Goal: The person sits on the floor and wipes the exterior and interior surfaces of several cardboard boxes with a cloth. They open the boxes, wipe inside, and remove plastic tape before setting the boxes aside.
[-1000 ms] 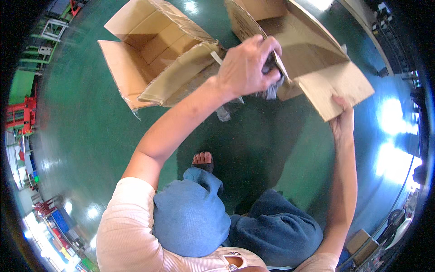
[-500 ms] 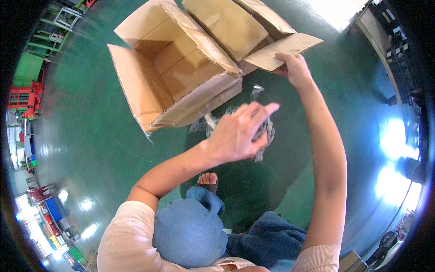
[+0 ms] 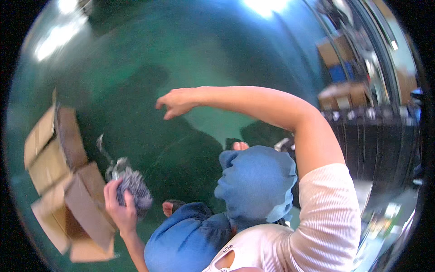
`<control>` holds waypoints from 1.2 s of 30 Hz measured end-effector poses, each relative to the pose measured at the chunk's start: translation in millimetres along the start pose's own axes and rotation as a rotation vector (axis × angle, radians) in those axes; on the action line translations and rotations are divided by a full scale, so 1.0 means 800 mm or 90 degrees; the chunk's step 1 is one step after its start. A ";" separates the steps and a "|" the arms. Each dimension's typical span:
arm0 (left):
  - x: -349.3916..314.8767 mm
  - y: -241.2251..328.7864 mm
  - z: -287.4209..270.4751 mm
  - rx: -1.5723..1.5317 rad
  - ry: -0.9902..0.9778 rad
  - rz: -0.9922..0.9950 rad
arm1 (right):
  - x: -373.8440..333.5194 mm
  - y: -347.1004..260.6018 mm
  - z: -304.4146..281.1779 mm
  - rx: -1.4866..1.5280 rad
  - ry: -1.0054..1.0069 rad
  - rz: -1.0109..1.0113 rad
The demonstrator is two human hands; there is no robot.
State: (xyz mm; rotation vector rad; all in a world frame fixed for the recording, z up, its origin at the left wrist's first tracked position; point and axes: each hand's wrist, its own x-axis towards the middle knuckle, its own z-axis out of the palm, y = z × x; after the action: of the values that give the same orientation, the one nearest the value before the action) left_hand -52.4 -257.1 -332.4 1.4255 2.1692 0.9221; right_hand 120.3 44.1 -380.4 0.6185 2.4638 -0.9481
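My left hand (image 3: 120,206) is closed around a grey, shaggy bundle (image 3: 137,189) that looks like cloth or yarn. Clear plastic (image 3: 118,167) trails from the bundle's far side, above the green floor. Out over the floor ahead, my right hand (image 3: 177,102) holds nothing, its fingers and thumb apart. To the left of the bundle stands an open cardboard box (image 3: 88,204) with its flaps spread. Beyond it is a second cardboard box (image 3: 70,136), also with raised flaps.
At the right stands a long black rack or stack (image 3: 371,145). Farther back on that side are cardboard boxes (image 3: 343,94) and a blue bin (image 3: 340,71) by metal uprights. My bent knees in blue trousers (image 3: 258,186) are close below my right arm.
My view has swung right, so the boxes now appear at the left. My right hand has let go of the box flap and reaches over the floor. My left hand still holds the bundle.
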 end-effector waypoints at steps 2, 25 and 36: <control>0.015 0.021 -0.003 0.037 -0.063 0.019 | -0.084 0.090 -0.009 -0.082 0.014 0.065; 0.241 0.280 0.096 0.321 -0.250 0.252 | -0.367 0.404 -0.060 -0.237 0.044 0.384; 0.371 0.167 0.038 0.177 -0.297 0.364 | -0.420 0.280 -0.068 -0.133 0.064 0.645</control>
State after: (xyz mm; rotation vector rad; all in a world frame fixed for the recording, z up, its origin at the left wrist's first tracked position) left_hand -67.0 58.5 -249.8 2.2028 1.6077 0.3832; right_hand 501.3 147.4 -279.7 1.6161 1.8490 -0.2465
